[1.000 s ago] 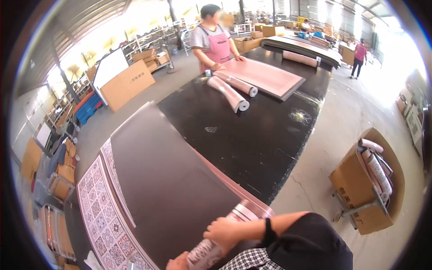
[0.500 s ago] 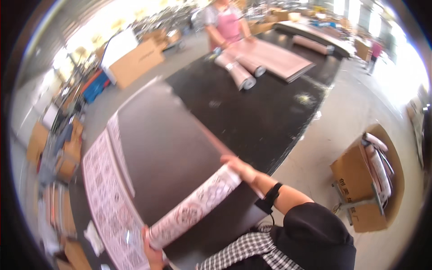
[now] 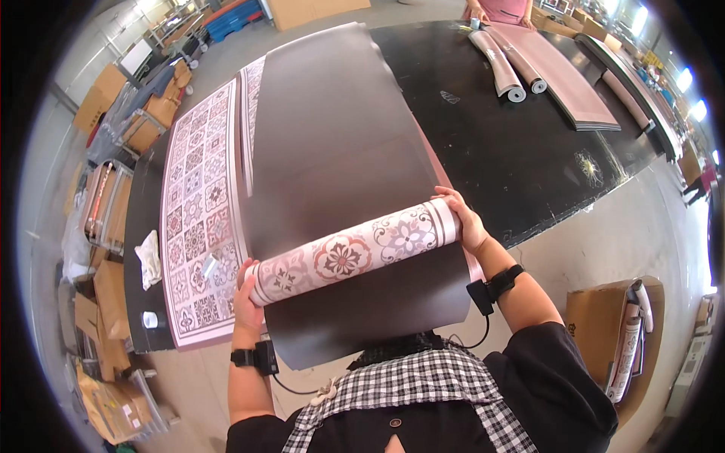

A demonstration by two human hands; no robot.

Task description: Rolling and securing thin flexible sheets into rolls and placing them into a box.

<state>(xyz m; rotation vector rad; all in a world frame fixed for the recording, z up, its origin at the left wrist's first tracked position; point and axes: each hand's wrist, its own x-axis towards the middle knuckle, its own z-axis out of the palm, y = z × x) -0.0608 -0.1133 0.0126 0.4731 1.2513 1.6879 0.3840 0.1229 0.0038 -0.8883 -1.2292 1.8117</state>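
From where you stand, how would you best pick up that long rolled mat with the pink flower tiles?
Probably by its two open ends, one hand from each side. The rolled floral mat lies long and slanted across the dark sheet; the left hand and right hand already cup those ends.

Bright, even daylight fills the hall. The strongest light comes from blown-out windows (image 3: pixel 683 79) toward two o'clock, and a soft sheen lies on the dark surface (image 3: pixel 521 143). Shadows are faint. The centre is sharp; toward the rim, straight edges bow and detail smears, ending in a black circular border.
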